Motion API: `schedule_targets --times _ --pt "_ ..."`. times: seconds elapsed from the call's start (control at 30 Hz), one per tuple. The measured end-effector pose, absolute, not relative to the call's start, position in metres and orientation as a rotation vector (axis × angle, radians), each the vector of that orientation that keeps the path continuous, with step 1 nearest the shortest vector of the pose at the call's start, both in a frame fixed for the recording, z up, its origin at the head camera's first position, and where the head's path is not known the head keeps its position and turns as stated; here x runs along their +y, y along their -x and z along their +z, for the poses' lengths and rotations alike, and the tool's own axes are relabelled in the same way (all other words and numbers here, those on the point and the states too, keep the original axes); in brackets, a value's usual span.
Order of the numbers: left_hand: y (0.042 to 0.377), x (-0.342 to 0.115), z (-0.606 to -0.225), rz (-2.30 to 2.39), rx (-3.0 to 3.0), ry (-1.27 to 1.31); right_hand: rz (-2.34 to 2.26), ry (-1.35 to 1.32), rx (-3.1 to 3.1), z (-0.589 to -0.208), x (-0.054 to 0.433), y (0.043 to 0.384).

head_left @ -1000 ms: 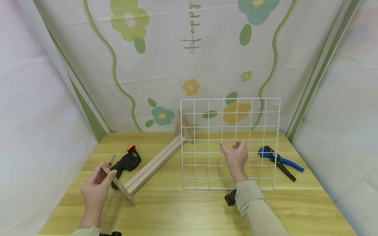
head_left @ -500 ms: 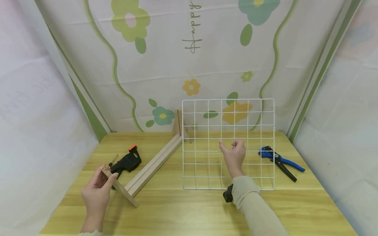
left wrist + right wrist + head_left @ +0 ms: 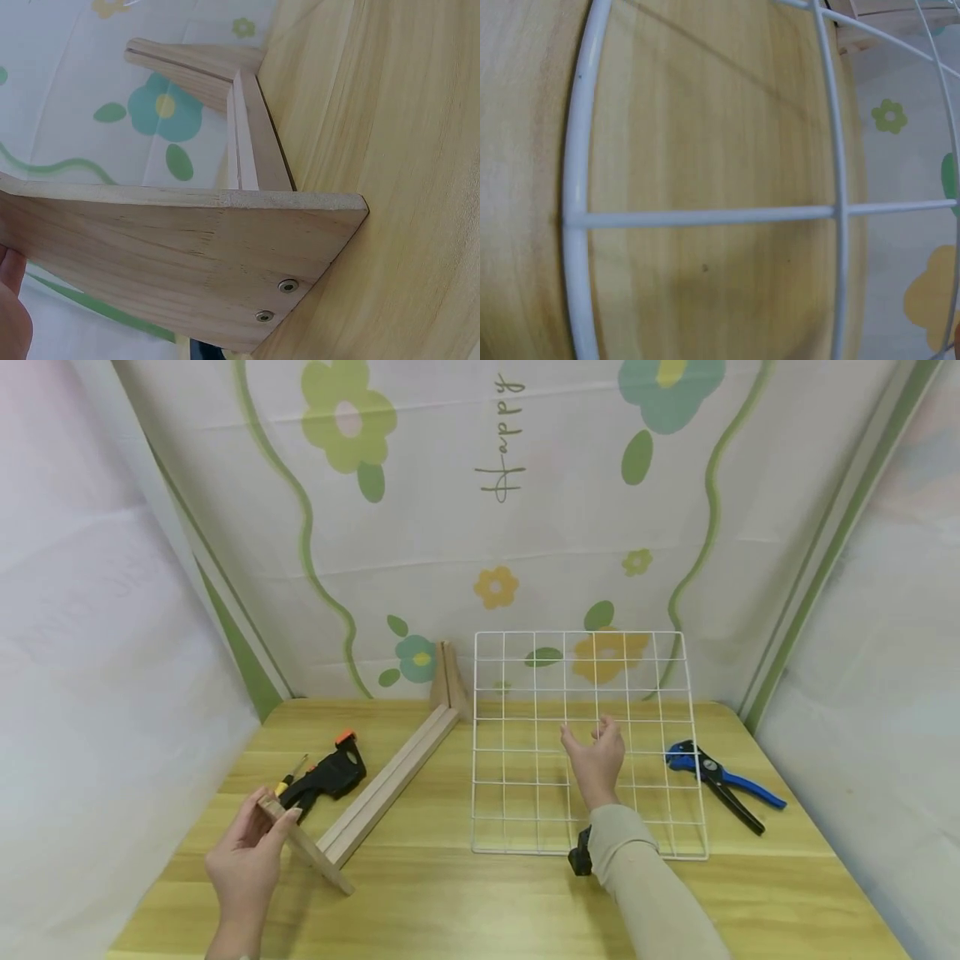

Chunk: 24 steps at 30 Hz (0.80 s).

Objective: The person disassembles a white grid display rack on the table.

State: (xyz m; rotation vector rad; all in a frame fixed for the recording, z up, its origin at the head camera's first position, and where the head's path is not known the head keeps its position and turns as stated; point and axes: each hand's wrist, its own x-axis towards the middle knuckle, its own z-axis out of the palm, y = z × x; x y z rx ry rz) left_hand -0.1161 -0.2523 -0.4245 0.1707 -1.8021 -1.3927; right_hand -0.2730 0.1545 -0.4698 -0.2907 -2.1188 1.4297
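My left hand (image 3: 243, 864) pinches the upper end of the near end board (image 3: 318, 860) of a wooden stand, thumb on one side and fingers on the other. A grooved wooden bar (image 3: 393, 781) runs from that board to a split upright (image 3: 450, 681) at the back. In the left wrist view, two metal screw heads (image 3: 288, 286) sit in the board's outer face (image 3: 172, 240). My right hand (image 3: 597, 768) grips a white wire grid (image 3: 517, 632) near its middle with curled fingers. The grid's lower edge (image 3: 576, 172) is close to the tabletop, and its top leans back.
A black pistol-shaped tool with an orange tip (image 3: 330, 777) lies left of the wooden bar, beside a yellow-handled screwdriver (image 3: 283, 787). Blue and black wire strippers (image 3: 723, 777) lie right of the grid. A flower-printed cloth (image 3: 420, 527) hangs behind the table.
The grid has tilted away, its top edge lower and farther back. The head view has shifted slightly. My left hand keeps hold of the wooden stand, which stays nearly in place.
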Motion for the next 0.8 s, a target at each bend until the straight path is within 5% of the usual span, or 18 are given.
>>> schedule_targets --times 0.8 --pt "0.117 -0.257 -0.428 -1.358 -1.798 -0.155 1.396 0.329 -2.404 -0.508 0.147 0.272"
